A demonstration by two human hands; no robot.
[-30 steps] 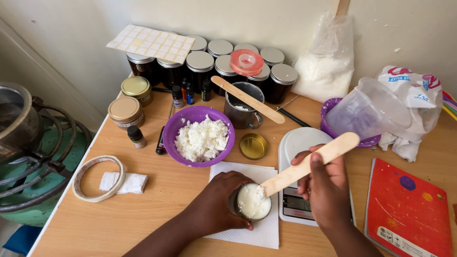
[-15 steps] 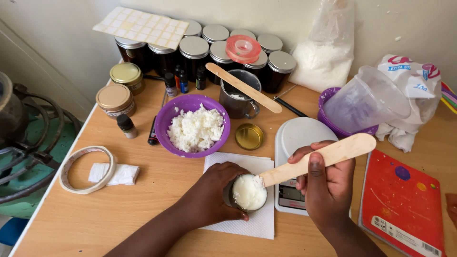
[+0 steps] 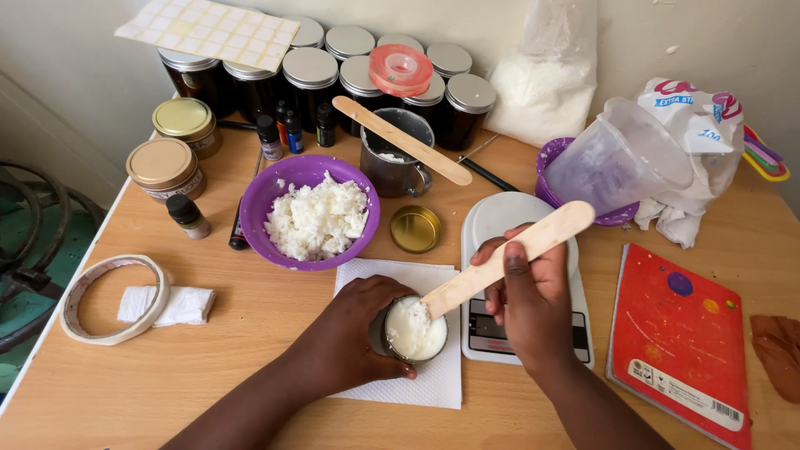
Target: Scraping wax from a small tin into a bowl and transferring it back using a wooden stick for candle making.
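Wooden stick (image 3: 508, 254) gripped in our right hand (image 3: 533, 304); left hand (image 3: 354, 329) clasps the tin (image 3: 414, 331) (lower centre, on napkin (image 3: 433, 375)).

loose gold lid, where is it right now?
In the head view the loose gold lid lies flat on the table near the centre, between the purple bowl and the white kitchen scale, just in front of the metal mug.

A light wooden table (image 3: 250, 350) stands pushed against a plain cream wall (image 3: 75, 75) — evenly lit. Left of the table, greenish floor (image 3: 21, 250) shows.
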